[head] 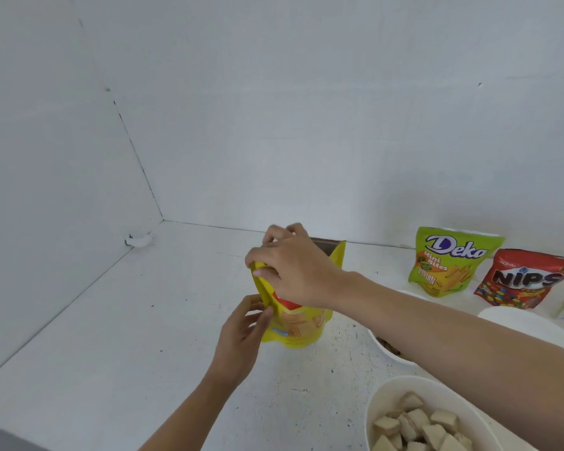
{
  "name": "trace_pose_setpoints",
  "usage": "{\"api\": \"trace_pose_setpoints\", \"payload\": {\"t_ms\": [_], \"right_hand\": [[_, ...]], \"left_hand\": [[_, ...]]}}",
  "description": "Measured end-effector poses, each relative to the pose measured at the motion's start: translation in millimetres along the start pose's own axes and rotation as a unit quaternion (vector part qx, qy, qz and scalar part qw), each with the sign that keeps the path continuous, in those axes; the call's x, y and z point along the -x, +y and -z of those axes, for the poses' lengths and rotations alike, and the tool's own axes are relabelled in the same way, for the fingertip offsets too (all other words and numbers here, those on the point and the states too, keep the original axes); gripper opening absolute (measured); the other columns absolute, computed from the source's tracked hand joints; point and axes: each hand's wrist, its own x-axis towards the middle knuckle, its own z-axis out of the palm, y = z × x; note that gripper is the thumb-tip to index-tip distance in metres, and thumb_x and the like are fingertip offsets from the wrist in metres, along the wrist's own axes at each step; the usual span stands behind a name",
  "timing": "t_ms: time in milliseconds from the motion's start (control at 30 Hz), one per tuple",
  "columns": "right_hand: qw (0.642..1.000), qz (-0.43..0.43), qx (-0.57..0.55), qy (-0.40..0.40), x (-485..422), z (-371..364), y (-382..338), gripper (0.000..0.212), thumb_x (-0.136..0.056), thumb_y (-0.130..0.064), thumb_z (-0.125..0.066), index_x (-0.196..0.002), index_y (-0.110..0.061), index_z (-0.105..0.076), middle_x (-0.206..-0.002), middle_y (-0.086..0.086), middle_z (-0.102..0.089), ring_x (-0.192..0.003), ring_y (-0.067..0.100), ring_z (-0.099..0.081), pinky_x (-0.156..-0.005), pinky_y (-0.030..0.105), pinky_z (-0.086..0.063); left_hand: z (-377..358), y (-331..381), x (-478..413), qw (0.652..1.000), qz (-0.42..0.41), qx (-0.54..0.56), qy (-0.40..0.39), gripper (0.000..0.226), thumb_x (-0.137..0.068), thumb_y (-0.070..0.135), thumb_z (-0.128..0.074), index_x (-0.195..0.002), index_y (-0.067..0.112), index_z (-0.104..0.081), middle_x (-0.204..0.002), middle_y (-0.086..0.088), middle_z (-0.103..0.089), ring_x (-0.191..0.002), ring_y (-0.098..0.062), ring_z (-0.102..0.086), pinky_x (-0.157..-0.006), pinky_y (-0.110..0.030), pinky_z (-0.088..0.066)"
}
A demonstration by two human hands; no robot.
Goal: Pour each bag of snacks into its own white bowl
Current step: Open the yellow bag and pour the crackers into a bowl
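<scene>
Yellow bag [302, 330] stands mid-desk [111, 353], right grip [293, 268] pinching its open top, left grip [241, 333] pinching its left edge; green bag [450, 262] and red bag [521, 281] at far right edge, filled bowl [372, 415] near right corner.

The green bag [450, 262] carried the brand "Deka" in large purple-and-white letters across its top. Under that stood "Mini Bites" in orange, and lower down "DURIAN" in slanted letters. Just right of the green bag, the red bag [521, 281] read "NIPS" in big dark letters, and a small line above that word was too fine to read. Well left of the green bag, the yellow bag [293, 323] showed only blurred print, partly covered by the right hand [290, 268].
</scene>
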Motion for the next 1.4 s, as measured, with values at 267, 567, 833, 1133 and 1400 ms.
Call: {"api": "trace_pose_setpoints", "payload": {"t_ms": [267, 567, 833, 1133, 1400], "right_hand": [[0.982, -0.100, -0.109, 0.116, -28, 54, -3, 0.013, -0.093, -0.023, -0.067, -0.105, -0.024, -0.073, -0.076, -0.003, -0.066, -0.085, 0.013, -0.062, -0.091, 0.033, -0.044], [0.925, -0.219, -0.210, 0.230, 1, 109, 13, 0.006, -0.089, -0.013, -0.070, -0.093, -0.017, -0.073, -0.057, -0.007, -0.065, -0.057, 0.004, -0.060, -0.067, 0.025, -0.049], [0.886, -0.265, -0.266, 0.272, 73, 159, 30, 0.008, -0.090, -0.009, -0.066, -0.089, -0.016, -0.064, -0.049, 0.001, -0.055, -0.045, 0.009, -0.043, -0.059, 0.021, -0.038], [0.893, -0.267, -0.277, 0.233, 165, 198, 41, 0.008, -0.088, -0.013, -0.070, -0.092, -0.019, -0.074, -0.063, 0.008, -0.066, -0.058, 0.016, -0.059, -0.065, 0.026, -0.048], [0.902, -0.230, -0.331, 0.158, 245, 210, 41, 0.016, -0.090, -0.018, -0.073, -0.104, -0.024, -0.069, -0.065, 0.023, -0.059, -0.068, 0.040, -0.054, -0.063, 0.035, -0.047]], "left_hand": [[14, 27, -17, 0.991, -0.098, 0.035, 0.080, 0.023, -0.100, 0.028, -0.052, -0.118, 0.020, -0.064, -0.111, 0.005, -0.072, -0.108, -0.018, -0.068, -0.081, -0.026, -0.059], [-12, 51, -20, 0.969, -0.039, 0.195, 0.144, 0.057, -0.086, 0.063, -0.065, -0.128, 0.026, -0.054, -0.126, -0.008, -0.067, -0.118, -0.030, -0.065, -0.098, -0.055, -0.054], [-92, 95, 13, 0.935, -0.087, 0.304, 0.161, 0.026, -0.106, 0.036, -0.045, -0.125, 0.052, -0.037, -0.120, -0.001, -0.068, -0.111, -0.027, -0.064, -0.090, -0.047, -0.052], [-158, 116, 66, 0.951, -0.070, 0.286, 0.093, 0.023, -0.102, 0.032, -0.050, -0.125, 0.029, -0.052, -0.135, -0.013, -0.060, -0.111, -0.025, -0.065, -0.072, -0.036, -0.061], [-171, 132, 97, 0.964, -0.060, 0.247, 0.079, 0.018, -0.103, 0.024, -0.051, -0.117, 0.031, -0.060, -0.121, -0.007, -0.065, -0.099, -0.023, -0.063, -0.069, -0.036, -0.054]]}}
